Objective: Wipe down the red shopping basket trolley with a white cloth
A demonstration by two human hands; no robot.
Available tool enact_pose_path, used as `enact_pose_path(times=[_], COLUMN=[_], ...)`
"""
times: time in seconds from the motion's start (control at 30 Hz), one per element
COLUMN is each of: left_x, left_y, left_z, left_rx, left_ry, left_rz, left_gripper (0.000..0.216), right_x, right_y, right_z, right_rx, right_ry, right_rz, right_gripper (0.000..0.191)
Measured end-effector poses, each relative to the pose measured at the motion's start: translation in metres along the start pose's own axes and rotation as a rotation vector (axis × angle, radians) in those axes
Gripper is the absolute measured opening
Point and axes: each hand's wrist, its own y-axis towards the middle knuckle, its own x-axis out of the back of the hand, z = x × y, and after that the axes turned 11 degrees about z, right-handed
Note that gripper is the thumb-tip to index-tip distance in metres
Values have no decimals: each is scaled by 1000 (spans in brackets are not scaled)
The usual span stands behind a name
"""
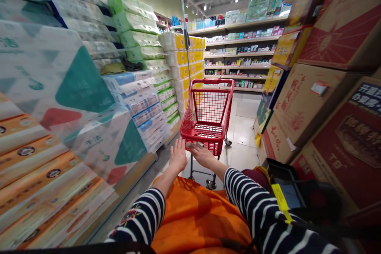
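Note:
A small red shopping cart (210, 117) stands in a shop aisle in front of me, its basket holding nothing I can see. My left hand (178, 154) reaches to the cart's near rim, fingers stretched and together, touching or nearly touching it. My right hand (201, 152) lies just beside it, palm down at the rim, fingers extended toward the left. Whether either hand grips the rim cannot be told. Both arms wear dark and white striped sleeves over an orange apron (196, 218).
Stacked packs of tissue and toilet paper (89, 99) fill the left shelves. Brown and red cardboard boxes (321, 99) are piled on the right. A dark bag with a yellow strap (294, 194) hangs at my right side. Shelves of small goods (241, 55) close the aisle's far end.

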Motion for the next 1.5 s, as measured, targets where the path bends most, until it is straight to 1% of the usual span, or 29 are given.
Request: enact_pose_path(times=[0.07,0.1,0.17,0.23,0.27,0.33,0.4,0.47,0.57,0.63,0.7,0.77,0.83,0.9,0.97,1.03,1.1,1.17,1.23,1.3,1.33,1.4,1.43,1.5], left_x=[5,8,15,21,22,24,24,24,23,22,20,21,23,27,30,32,31,28,25,23,22,21,21,20], left_y=[4,7,17,28,33,39,39,34,26,21,17,13,10,8,10,14,18,20,19,15,13,9,7,3], left_z=[0,1,4,5,6,6,5,3,-7,-18,-32,-44,-54,-59,-59,-55,-51,-50,-55,-64,-70,-79,-83,-87], left_rx=[-23,-27,-43,-83,-87,-92,-107,-139,-163,-164,-168,-181,-201,-234,-263,-258,-243,-252,-267,-256,-246,-232,-232,-237], left_ry=[27,42,84,139,158,185,209,232,242,235,232,242,255,258,253,245,245,251,248,233,225,210,204,195], left_rz=[-10,-21,-40,-29,-20,-3,0,-10,-28,-41,-61,-90,-113,-118,-113,-106,-89,-66,-51,-45,-44,-50,-58,-76], left_gripper=[74,73,71,69,69,68,68,68,70,70,68,65,62,58,55,56,60,64,66,67,67,66,66,65], right_x=[0,5,23,42,49,57,58,57,58,61,64,65,64,61,59,58,59,62,68,73,74,73,71,65], right_y=[-13,-16,-17,-14,-12,-16,-28,-47,-72,-79,-72,-56,-35,-20,-16,-25,-44,-67,-84,-90,-88,-79,-73,-62], right_z=[4,5,4,-3,-9,-20,-31,-43,-60,-67,-65,-53,-36,-23,-19,-26,-44,-66,-86,-96,-96,-87,-79,-63], right_rx=[-24,-22,-36,-206,-285,-368,-382,-415,-543,-629,-679,-663,-592,-529,-485,-459,-491,-596,-707,-802,-842,-878,-864,-787], right_ry=[26,35,50,71,82,96,103,113,144,169,196,218,227,226,223,213,203,207,226,250,263,285,294,310], right_rz=[2,-26,-114,-183,-174,-129,-110,-147,-217,-234,-213,-157,-102,-70,-56,-67,-111,-169,-204,-209,-203,-190,-187,-185], right_gripper=[36,36,37,41,41,40,38,38,40,40,38,38,38,38,37,38,39,39,40,40,41,42,43,44])
